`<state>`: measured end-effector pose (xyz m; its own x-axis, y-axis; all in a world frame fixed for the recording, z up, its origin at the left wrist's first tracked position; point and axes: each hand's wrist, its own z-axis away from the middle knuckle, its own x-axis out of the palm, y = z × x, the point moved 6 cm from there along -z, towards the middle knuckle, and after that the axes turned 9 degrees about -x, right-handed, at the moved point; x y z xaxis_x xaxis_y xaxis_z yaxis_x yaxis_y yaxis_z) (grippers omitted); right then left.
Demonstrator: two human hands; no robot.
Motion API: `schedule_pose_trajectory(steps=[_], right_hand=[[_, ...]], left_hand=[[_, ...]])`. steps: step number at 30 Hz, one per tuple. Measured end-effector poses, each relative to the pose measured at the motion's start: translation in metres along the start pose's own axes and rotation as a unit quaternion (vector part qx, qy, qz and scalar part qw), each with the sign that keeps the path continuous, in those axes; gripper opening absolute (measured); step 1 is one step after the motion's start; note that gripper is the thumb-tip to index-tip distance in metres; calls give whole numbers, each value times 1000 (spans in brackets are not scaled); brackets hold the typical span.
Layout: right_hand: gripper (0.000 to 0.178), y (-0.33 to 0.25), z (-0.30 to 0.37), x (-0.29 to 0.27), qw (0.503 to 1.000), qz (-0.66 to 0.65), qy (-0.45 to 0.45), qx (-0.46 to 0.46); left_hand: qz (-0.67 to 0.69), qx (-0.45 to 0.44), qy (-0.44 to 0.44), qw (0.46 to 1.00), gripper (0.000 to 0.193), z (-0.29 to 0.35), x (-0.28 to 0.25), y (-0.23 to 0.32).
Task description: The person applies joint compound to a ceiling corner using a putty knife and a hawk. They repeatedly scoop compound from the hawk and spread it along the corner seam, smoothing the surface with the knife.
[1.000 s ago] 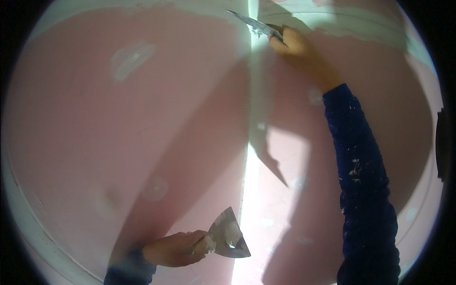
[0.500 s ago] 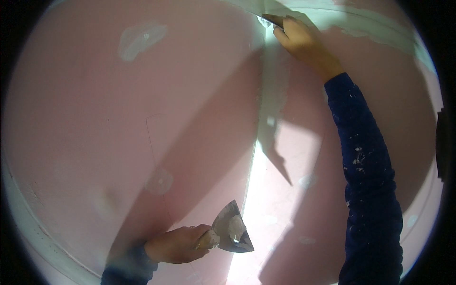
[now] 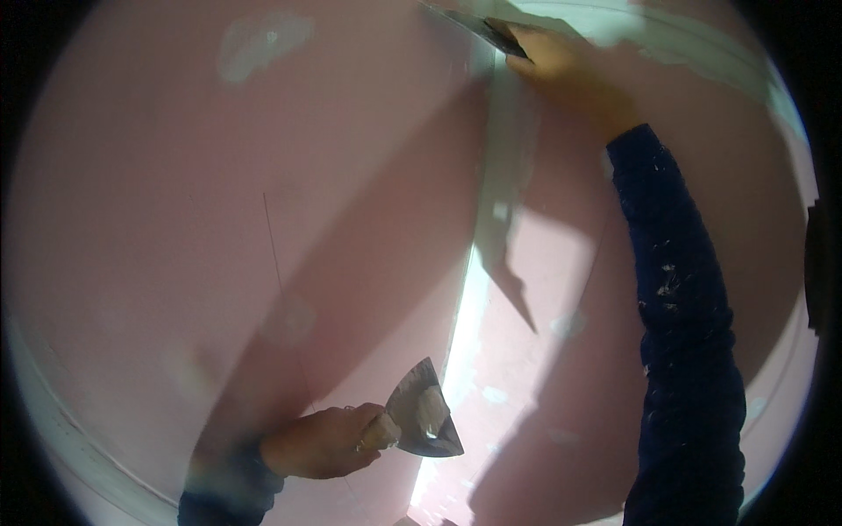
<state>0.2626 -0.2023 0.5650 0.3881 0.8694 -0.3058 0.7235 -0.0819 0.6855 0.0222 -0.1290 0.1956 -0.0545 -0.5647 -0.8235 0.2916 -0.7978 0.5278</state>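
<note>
My right hand (image 3: 566,66) reaches high up the pink wall, gripping a wide taping knife (image 3: 474,26) whose blade lies against the top of a white vertical joint strip (image 3: 500,184). The arm wears a dark blue sleeve speckled with white. Low down, my left hand (image 3: 320,441) grips a smaller triangular putty knife (image 3: 425,421) with a dab of white compound on its blade, held just left of the joint strip and off the wall.
The pink plasterboard wall (image 3: 175,219) carries white filler patches, one at the upper left (image 3: 263,39) and small dots near the seam. A white band (image 3: 702,53) runs along the top. Shadows of arm and tool fall across the seam.
My right hand with the wide knife has slid further up the joint toward the top band. My left hand with the small knife stays low, shifting slightly.
</note>
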Motion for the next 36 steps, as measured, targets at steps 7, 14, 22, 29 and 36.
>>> schedule_pose_trajectory(steps=[7, 14, 22, 29, 36], right_hand=[[31, -36, 11, -31, 996, -83, 7, 32], [45, -23, 38, 43, 997, 43, -49, 33], [52, -49, 86, 71, 998, 28, -32, 43], [56, -78, 120, 67, 998, 38, -29, 33], [67, -92, 147, 92, 994, -26, -79, 66]], left_hand=[[-38, -43, -10, 998, 55, 0, -1, 2], [-19, 55, -117, 992, 53, -21, 22, -16], [132, 24, -156, 979, 54, -25, 55, -37], [181, -42, -72, 980, 57, -49, 129, -40], [431, -59, 41, 900, 57, -39, 176, -37]])
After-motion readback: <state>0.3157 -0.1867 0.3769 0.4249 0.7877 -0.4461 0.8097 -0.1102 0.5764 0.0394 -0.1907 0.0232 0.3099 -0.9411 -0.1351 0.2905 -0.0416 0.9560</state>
